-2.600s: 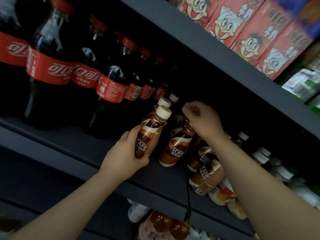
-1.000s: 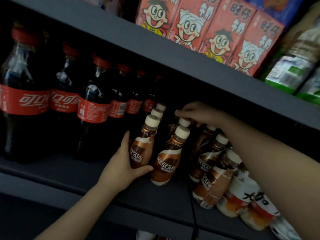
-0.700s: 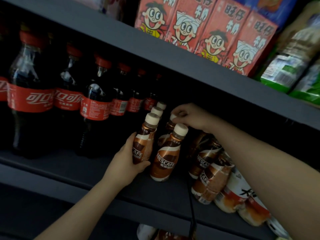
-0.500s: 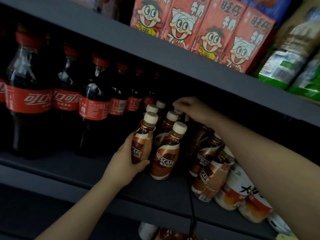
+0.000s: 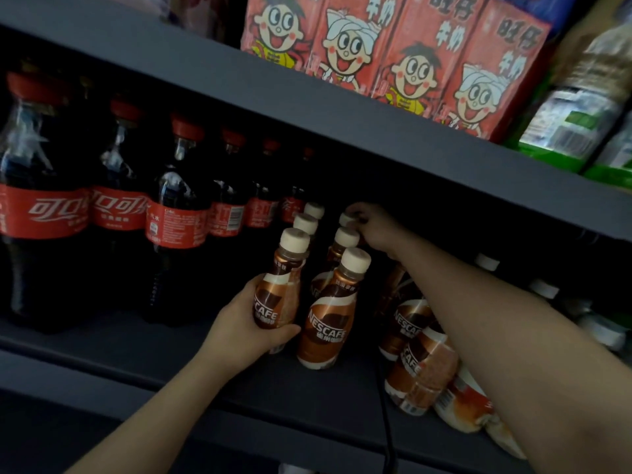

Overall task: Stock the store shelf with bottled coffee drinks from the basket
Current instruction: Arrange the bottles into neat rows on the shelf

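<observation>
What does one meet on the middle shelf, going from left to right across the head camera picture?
Cola bottles → left hand holding a coffee bottle → front standing coffee bottle → right forearm → white-capped bottles in the dark.

The dark shelf [image 5: 178, 362] carries cola bottles [image 5: 178, 213] at left. Beside them stand brown coffee bottles [image 5: 325, 323] — white-capped, in rows running back.
</observation>
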`<state>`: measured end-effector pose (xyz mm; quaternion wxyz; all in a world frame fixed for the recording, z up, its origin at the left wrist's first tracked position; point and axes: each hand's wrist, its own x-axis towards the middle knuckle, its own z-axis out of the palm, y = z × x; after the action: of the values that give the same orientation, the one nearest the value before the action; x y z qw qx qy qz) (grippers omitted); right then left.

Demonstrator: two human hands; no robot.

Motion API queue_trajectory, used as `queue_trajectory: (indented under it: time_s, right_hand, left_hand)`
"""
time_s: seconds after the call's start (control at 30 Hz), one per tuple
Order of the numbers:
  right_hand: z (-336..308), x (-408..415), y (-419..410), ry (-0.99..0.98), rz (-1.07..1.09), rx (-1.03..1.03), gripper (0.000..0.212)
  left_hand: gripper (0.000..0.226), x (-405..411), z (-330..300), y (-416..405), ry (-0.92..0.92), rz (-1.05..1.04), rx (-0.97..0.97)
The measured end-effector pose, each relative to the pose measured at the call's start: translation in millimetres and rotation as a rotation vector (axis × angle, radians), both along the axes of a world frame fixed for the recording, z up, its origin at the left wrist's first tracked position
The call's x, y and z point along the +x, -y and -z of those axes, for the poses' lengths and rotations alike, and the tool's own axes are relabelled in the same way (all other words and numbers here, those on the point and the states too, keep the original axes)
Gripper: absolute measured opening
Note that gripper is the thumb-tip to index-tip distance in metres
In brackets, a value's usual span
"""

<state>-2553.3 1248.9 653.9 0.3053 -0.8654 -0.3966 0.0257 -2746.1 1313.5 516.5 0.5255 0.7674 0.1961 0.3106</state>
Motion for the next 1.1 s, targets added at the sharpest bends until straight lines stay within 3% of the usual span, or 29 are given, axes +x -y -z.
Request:
queue_trajectory:
  time_s: [0.13,0.3,0.37,0.43,0.5,0.6,0.77,0.97,1.1]
  right_hand:
    - [-1,-2,-4,0.009,-0.029,-0.013,0.035]
    - [-9,3,11,0.159,0.058,-0.032,0.038]
    - [-20,-7,23,0.187,-0.028,0.007,0.027]
    - [-30,-21,38,0.088,-0.174,-0.064,0.024]
    - [-37,-33,48,0.011,-0.277,-0.189,0.024]
    - [-34,-37,49,0.019,-0.292,-0.223,0.031]
    - [-16,-34,41,-0.007,-0.258,-0.172,0.039]
    - [-15,-20,49,0.056,-0.303,-0.145,0.045]
    - [-28,-11,92,0.158,-0.266,-0.161,0.026]
  left_hand:
    - [0.086,4,3,-1,0.01,-0.003,0.018]
    - [0.11,-2,-1,8,-0.051,-0.068,0.047]
    - [0.101,-11,-3,20,-0.019,-0.229,0.251]
    - [0.075,-16,-4,33,0.062,-0.359,0.578]
    - [0.059,-14,-4,49,0.076,-0.339,0.724]
    - [0.064,-1,-10,69,-0.033,-0.284,0.701]
    - [0.082,18,-14,85,-0.224,-0.416,0.66]
    - [0.071,23,-9,88,-0.258,-0.378,0.588]
    - [0.073,21,-9,92,-0.295,-0.377,0.6]
